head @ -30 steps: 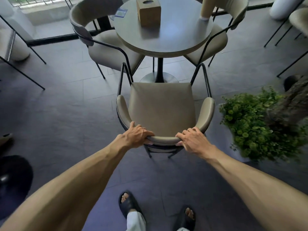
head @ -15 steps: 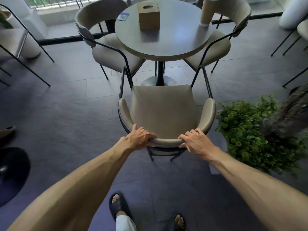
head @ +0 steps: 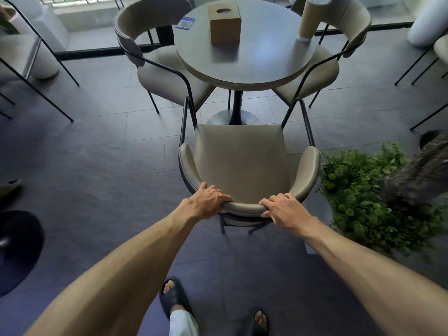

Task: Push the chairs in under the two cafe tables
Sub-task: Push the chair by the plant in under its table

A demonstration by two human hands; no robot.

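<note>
A beige padded chair (head: 240, 156) with a black metal frame stands in front of me, its seat facing a round grey cafe table (head: 261, 66). My left hand (head: 208, 202) grips the curved backrest at its left part. My right hand (head: 283, 210) grips the same backrest at the right. The chair's front edge sits just short of the table's rim, near the pedestal base (head: 234, 117). Two more beige chairs are at this table, one at the left (head: 155, 69) and one at the right (head: 339, 44), both with seats partly under the top.
A cardboard tissue box (head: 225, 24), a small card (head: 185, 23) and a paper tube (head: 306, 18) are on the table. A bushy green plant (head: 363, 197) stands close to the chair's right arm. Other chairs' black legs (head: 48, 76) show at far left and right. A black round base (head: 17, 248) lies at left.
The chair has slid forward toward the table with both hands still on its backrest, and I have stepped after it. The table now appears closer.
</note>
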